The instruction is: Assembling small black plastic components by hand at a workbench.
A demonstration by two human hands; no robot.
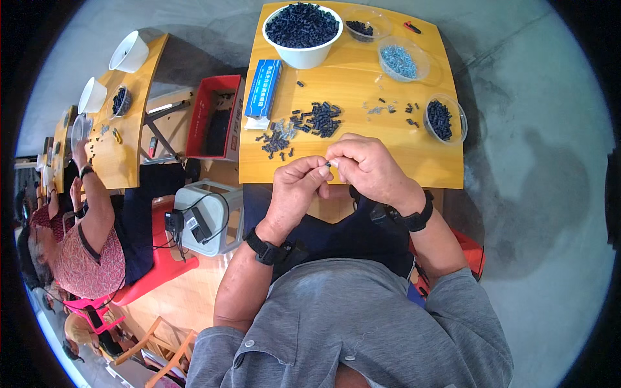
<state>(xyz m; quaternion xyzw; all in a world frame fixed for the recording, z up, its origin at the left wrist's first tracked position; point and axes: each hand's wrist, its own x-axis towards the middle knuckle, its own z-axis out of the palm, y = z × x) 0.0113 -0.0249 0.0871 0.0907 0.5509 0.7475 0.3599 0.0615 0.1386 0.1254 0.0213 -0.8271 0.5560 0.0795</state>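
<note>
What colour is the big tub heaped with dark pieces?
The tub is white; the head view shows it best.

Black pieces [321, 120] look plastic, the table [394, 150] smooth wood.

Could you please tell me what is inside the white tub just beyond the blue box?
The white tub holds a heap of small black pieces that fills nearly its whole mouth. The heap covers the bottom, so whatever lies beneath its top layer cannot be seen.

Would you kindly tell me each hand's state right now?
Left hand: closed, pinching a small dark part.
Right hand: closed, apparently pinching the same part.
</note>
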